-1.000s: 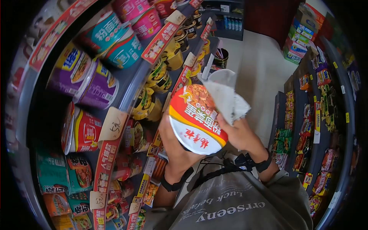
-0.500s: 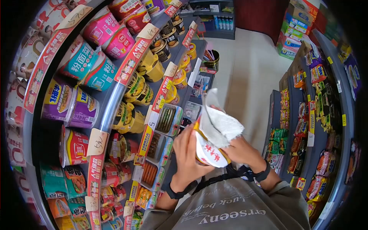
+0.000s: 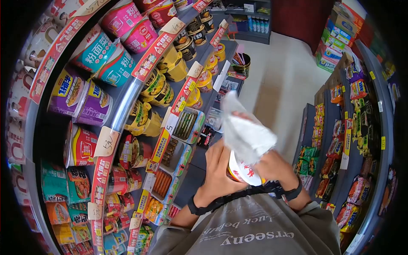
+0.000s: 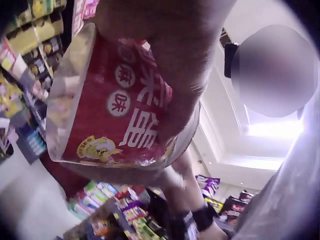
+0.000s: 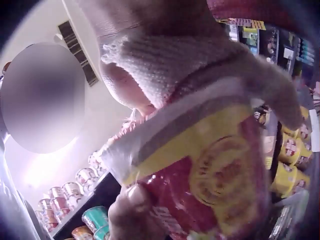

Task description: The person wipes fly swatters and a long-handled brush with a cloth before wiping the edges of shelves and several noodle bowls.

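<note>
A red and yellow instant noodle tub (image 3: 245, 173) with a white lid is held in front of the grey shirt. My left hand (image 3: 222, 175) grips it round its side; in the left wrist view that hand (image 4: 177, 65) lies across the red wall with its white lettering. A white cloth (image 3: 248, 138) is in my right hand (image 3: 278, 168), draped over the tub's top and hiding much of it. In the right wrist view the ribbed cloth (image 5: 167, 62) lies over the tub's edge, while fingers of the left hand (image 5: 134, 212) hold the lower side.
Left, shelves carry purple tubs (image 3: 80, 98), teal tubs (image 3: 102, 57) and yellow tubs (image 3: 172, 63), with trays of sausages (image 3: 162, 182) lower down. A pen holder (image 3: 241, 64) stands at the shelf's far end. Right, a rack holds bagged snacks (image 3: 359, 117); stacked boxes (image 3: 333, 38) stand behind.
The tub has tilted from lid facing the camera to nearly edge-on, and moved right and down. The cloth has shifted over its top. The head view has swung to show more lower shelf.
</note>
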{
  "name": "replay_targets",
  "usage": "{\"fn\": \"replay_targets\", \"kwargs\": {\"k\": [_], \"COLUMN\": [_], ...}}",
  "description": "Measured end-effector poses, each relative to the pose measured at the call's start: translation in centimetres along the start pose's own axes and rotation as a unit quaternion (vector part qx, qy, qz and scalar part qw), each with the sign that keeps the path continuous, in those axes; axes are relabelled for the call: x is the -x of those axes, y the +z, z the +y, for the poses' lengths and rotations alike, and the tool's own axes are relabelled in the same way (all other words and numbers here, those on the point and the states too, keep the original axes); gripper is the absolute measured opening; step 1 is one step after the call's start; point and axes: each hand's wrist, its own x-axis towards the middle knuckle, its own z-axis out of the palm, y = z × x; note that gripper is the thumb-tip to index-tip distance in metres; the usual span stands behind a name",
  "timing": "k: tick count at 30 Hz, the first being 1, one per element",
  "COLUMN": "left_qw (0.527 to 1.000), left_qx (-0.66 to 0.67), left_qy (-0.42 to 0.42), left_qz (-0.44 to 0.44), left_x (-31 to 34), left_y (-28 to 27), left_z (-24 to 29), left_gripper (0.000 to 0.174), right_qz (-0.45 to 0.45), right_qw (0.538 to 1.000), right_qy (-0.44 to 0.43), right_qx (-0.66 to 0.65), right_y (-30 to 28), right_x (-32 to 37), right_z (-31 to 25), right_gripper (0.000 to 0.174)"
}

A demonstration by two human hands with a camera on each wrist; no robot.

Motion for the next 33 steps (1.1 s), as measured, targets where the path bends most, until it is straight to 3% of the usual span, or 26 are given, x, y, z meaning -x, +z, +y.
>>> {"fn": "replay_targets", "kwargs": {"k": [2, 4, 5, 7, 8, 9, 10, 12, 14, 16, 18, 20, 21, 22, 23, 25, 26, 27, 29, 30, 32, 33], "left_qw": [0.989, 0.975, 0.972, 0.979, 0.986, 0.991, 0.997, 0.998, 0.999, 0.994, 0.999, 0.996, 0.994, 0.997, 0.999, 0.999, 0.998, 0.999, 0.996, 0.993, 0.988, 0.982], "left_qx": [0.123, 0.184, 0.162, 0.106, 0.072, 0.062, 0.033, -0.033, -0.003, 0.084, 0.048, -0.019, 0.034, 0.035, 0.017, 0.005, 0.009, 0.034, 0.073, 0.087, 0.134, 0.159], "left_qy": [-0.078, -0.121, -0.161, -0.128, -0.055, -0.055, -0.032, 0.056, 0.02, -0.031, -0.013, -0.008, -0.065, -0.022, 0.003, 0.034, 0.055, 0.037, 0.007, -0.006, -0.072, -0.102], "left_qz": [-0.023, 0.015, 0.059, 0.119, 0.137, 0.101, 0.057, 0.013, -0.028, -0.062, 0.012, 0.089, 0.083, 0.072, 0.05, 0.011, 0.002, -0.016, -0.054, -0.074, -0.026, 0.001], "left_x": [2.5, 2.5, 1.2, -0.7, -1.3, -1.1, -0.2, 0.3, 1.0, 2.0, 2.0, -0.4, -0.4, -0.5, -0.5, -0.3, -0.1, -0.1, 0.4, 1.4, 2.1, 2.3], "left_y": [0.4, -1.7, -2.9, -5.2, -6.5, -7.2, -7.3, -5.9, -4.8, -4.2, -4.8, -7.5, -8.3, -9.1, -9.1, -7.8, -6.7, -6.1, -5.7, -5.1, -4.6, -4.3], "left_z": [-3.6, -6.1, -6.8, -6.0, -4.7, -4.3, -4.5, -3.8, -3.5, -5.9, -8.2, -7.7, -7.6, -7.7, -7.4, -6.2, -6.4, -5.9, -6.5, -8.5, -11.3, -12.8], "left_gripper": [0.089, 0.088, 0.091, 0.097, 0.099, 0.104, 0.103, 0.101, 0.096, 0.09, 0.089, 0.099, 0.104, 0.102, 0.102, 0.1, 0.107, 0.103, 0.098, 0.098, 0.096, 0.095], "right_qz": [-0.026, -0.123, -0.138, -0.122, -0.092, -0.033, -0.001, 0.019, 0.028, 0.056, -0.07, -0.08, -0.066, -0.051, 0.029, 0.099, 0.098, 0.098, 0.053, 0.066, -0.024, -0.053], "right_qw": [0.999, 0.987, 0.986, 0.989, 0.993, 0.991, 0.997, 0.988, 0.998, 0.996, 0.996, 0.993, 0.992, 0.989, 0.981, 0.968, 0.975, 0.98, 0.996, 0.996, 1.0, 0.997], "right_qy": [-0.046, -0.067, -0.06, -0.05, -0.048, 0.012, 0.032, 0.141, 0.052, -0.031, -0.03, -0.002, 0.02, 0.044, 0.051, 0.155, 0.15, 0.146, 0.065, 0.034, 0.005, -0.004], "right_qx": [-0.01, -0.072, -0.075, -0.063, -0.05, -0.132, -0.064, -0.068, -0.003, -0.058, -0.041, -0.09, -0.11, -0.129, -0.182, -0.168, -0.13, -0.092, 0.025, -0.052, -0.008, -0.057], "right_y": [0.6, 1.2, 1.5, 1.7, 2.3, 3.0, 3.1, 5.2, 5.6, 6.2, 6.1, 5.9, 6.1, 6.5, 7.1, 8.0, 8.1, 8.3, 7.8, 7.7, 7.3, 6.9], "right_x": [-0.9, -1.2, -0.9, -0.1, 0.2, 0.4, 0.2, 1.1, -0.5, -2.3, -2.0, -1.2, -0.9, -0.5, -0.2, -0.1, -0.3, -0.5, -1.8, -2.6, -3.0, -2.9], "right_z": [-3.1, -4.6, -4.7, -3.3, -1.7, -0.8, 0.0, 1.6, -1.3, -4.2, -6.1, -5.8, -4.7, -3.5, -1.9, -0.4, -0.4, -0.4, -3.2, -4.1, -6.3, -6.5], "right_gripper": [0.055, 0.058, 0.052, 0.05, 0.053, 0.049, 0.048, 0.049, 0.048, 0.049, 0.051, 0.047, 0.046, 0.045, 0.043, 0.046, 0.048, 0.05, 0.054, 0.056, 0.054, 0.052]}}
